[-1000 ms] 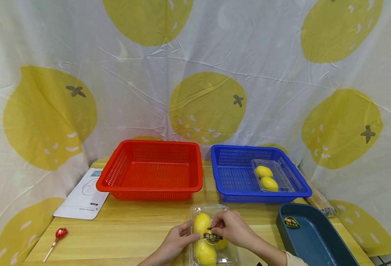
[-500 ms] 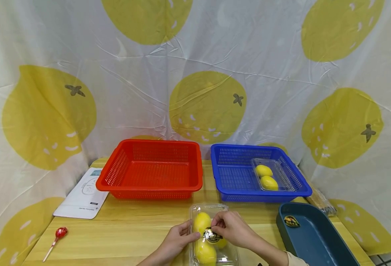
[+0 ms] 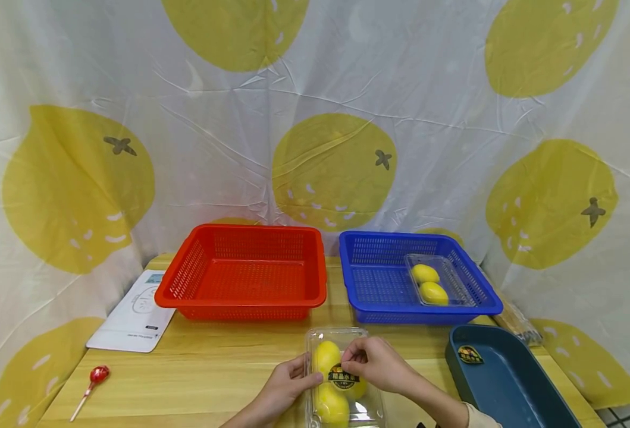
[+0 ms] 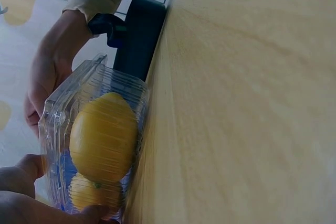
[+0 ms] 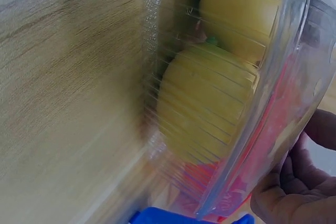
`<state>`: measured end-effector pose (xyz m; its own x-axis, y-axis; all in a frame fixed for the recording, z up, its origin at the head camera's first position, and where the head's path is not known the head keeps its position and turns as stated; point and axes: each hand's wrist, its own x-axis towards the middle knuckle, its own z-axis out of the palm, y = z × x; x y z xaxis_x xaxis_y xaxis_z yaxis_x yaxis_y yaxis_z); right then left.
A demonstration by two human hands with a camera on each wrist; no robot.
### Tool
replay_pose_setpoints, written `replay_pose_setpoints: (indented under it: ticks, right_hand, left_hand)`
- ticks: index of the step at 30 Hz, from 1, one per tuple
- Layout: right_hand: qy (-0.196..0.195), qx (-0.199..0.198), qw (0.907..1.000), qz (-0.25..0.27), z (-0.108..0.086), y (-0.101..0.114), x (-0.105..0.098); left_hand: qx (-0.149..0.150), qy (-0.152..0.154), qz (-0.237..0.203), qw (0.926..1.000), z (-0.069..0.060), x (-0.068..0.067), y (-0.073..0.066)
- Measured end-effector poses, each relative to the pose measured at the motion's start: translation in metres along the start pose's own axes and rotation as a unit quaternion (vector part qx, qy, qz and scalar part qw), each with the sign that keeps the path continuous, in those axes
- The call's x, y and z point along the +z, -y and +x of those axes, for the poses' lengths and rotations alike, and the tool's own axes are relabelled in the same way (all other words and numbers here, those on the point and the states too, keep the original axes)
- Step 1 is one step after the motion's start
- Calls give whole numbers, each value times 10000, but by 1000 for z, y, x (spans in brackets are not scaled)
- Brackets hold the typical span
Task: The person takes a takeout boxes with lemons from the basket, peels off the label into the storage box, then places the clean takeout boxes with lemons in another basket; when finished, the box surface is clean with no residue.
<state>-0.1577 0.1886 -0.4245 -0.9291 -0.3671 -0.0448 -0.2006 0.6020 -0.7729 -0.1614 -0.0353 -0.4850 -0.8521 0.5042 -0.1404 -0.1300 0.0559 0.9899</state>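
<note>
A clear plastic fruit box point(image 3: 370, 410) with several lemons point(image 3: 332, 405) inside lies on the wooden table, its lid down. My left hand point(image 3: 285, 386) grips its left side, thumb over the lid; in the left wrist view that hand point(image 4: 31, 198) shows only partly. On the lid is a round black-and-gold sticker point(image 3: 342, 377). My right hand point(image 3: 379, 362) pinches at the sticker's upper right edge, fingers curled and partly hiding it. The right wrist view shows the right hand point(image 5: 304, 187) at the lid, with lemons point(image 5: 205, 103) behind the ribbed wall.
At the back stand a red basket point(image 3: 245, 312) and a blue basket point(image 3: 427, 318) containing another clear box of lemons point(image 3: 433, 293). A dark teal tray point(image 3: 518, 368) at right bears another sticker point(image 3: 470, 355). At left lie a lollipop point(image 3: 99, 374) and a white pouch point(image 3: 132, 315).
The sticker's face goes from glare to readable, lying flatter on the lid. My right fingers have shifted up slightly; the left hand keeps its grip on the box.
</note>
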Motion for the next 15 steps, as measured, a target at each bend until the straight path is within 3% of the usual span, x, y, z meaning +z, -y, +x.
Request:
replay_pose_setpoints:
  ticks: [15]
  right_hand:
    - [-59,-42,10000,20,0,-1,0]
  left_hand:
    - [35,53,-109,9999,1,0,0]
